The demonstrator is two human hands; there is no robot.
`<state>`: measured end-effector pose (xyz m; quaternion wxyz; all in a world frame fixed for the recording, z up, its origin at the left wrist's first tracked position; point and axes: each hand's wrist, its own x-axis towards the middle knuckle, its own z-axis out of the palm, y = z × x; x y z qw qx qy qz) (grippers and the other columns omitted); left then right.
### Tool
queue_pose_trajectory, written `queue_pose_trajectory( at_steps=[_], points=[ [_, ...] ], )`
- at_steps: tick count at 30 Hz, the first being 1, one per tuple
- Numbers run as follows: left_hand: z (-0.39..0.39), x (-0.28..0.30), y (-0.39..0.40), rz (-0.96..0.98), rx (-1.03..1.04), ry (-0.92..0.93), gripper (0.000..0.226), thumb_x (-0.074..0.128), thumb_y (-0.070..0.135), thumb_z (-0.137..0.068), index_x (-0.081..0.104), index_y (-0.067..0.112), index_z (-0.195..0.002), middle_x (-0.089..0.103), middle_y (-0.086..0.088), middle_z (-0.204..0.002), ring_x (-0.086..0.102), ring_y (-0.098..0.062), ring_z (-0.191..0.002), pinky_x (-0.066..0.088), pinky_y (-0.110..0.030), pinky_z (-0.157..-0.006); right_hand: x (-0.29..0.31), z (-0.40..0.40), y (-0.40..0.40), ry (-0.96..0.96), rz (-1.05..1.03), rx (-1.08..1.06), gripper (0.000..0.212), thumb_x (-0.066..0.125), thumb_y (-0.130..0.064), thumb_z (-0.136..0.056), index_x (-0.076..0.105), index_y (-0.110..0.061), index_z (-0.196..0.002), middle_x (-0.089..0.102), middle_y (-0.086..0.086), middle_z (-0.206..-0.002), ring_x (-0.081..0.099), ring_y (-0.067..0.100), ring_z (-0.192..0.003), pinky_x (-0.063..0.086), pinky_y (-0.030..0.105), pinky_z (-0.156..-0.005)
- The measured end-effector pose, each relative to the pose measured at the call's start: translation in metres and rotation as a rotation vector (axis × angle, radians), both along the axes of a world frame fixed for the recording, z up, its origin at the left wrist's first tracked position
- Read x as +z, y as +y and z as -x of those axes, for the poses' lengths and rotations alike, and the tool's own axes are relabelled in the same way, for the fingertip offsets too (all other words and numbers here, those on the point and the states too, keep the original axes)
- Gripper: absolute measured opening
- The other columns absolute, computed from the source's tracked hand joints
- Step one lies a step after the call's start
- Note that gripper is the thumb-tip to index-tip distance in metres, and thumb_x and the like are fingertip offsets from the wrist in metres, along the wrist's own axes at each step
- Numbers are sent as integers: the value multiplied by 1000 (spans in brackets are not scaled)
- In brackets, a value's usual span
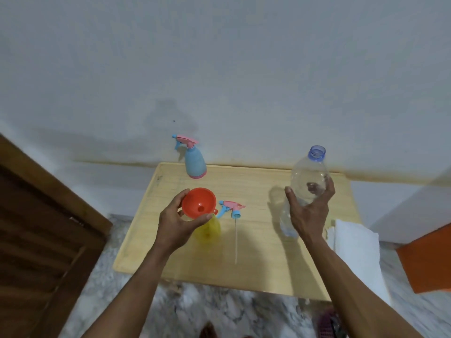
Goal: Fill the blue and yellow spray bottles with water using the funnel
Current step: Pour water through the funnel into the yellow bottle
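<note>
an orange funnel (199, 202) is gripped at its rim by the left hand (176, 222) and is seated in the mouth of the yellow spray bottle (209, 229) on the wooden bench (258, 252). a clear uncapped water bottle (308, 181) is held upright by the curled fingers of the right hand (308, 211). a detached trigger sprayer (233, 209) is laid beside the yellow bottle. the blue spray bottle (194, 161), capped, is stood at the far edge.
</note>
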<state>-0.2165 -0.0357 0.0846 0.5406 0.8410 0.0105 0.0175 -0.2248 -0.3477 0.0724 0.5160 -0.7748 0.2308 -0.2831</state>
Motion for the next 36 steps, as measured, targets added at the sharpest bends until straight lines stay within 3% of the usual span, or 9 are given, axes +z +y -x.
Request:
queue_pose_trajectory(
  at_steps=[4,8,10,12,14,15,24,30,36],
  points=[
    [0,-1,1,-28,14,-2,93,93,47,-57,48,34,-138,59,5,-127,60,-14,-115,53,-32,-96,13,-4,2,-36,-4,42,91,83,-38,-79,24,-31,-148,62,1,-123,63,19,-109,53,52,-94],
    [0,-4,2,-24,27,3,96,93,49,-56,49,31,-140,59,5,-129,60,-14,-117,53,-33,-98,59,-1,15,-227,47,131,92,84,-18,-80,26,-17,-151,46,-50,-119,63,4,-98,53,42,-95],
    [-2,-6,4,-23,23,7,101,91,55,-53,49,30,-141,60,7,-129,60,-11,-117,52,-33,-99,85,-2,20,-302,97,208,94,84,-14,-80,23,-14,-153,38,-57,-123,66,9,-98,55,33,-86],
    [-3,-7,4,-29,26,14,102,92,54,-52,49,30,-141,60,10,-129,59,-8,-117,51,-31,-100,108,-5,26,-325,129,326,97,85,-21,-79,22,-25,-153,50,-41,-128,69,12,-98,57,34,-81],
    [-3,-6,3,-36,26,9,98,93,48,-55,50,28,-141,59,11,-127,58,-8,-117,50,-28,-99,127,-9,30,-293,186,487,95,84,-34,-77,22,-42,-149,67,-16,-115,71,8,-94,57,34,-81],
    [-3,-5,3,-39,26,4,97,93,46,-56,50,27,-141,60,12,-126,58,-8,-116,49,-26,-98,135,-13,31,-257,234,568,94,83,-38,-77,22,-46,-149,69,-14,-108,70,5,-92,57,29,-80],
    [-4,-3,5,-58,11,-21,94,92,48,-55,54,26,-138,64,11,-121,61,-5,-112,51,-28,-99,133,-45,40,249,793,1045,88,72,-62,-80,17,-58,-148,71,-13,-98,69,9,-79,57,40,-82],
    [-5,-1,6,-82,-7,-36,92,94,45,-55,55,26,-136,63,13,-117,61,-7,-108,51,-27,-97,109,-51,34,465,1116,1086,86,59,-71,-78,8,-60,-147,70,-6,-101,64,24,-94,52,37,-80],
    [-6,1,7,-97,-20,-27,95,94,44,-57,52,23,-139,61,10,-120,61,-10,-111,50,-26,-97,107,-49,28,494,1217,1091,85,59,-67,-82,8,-57,-149,67,-5,-103,60,24,-96,39,31,-71]
  ],
)
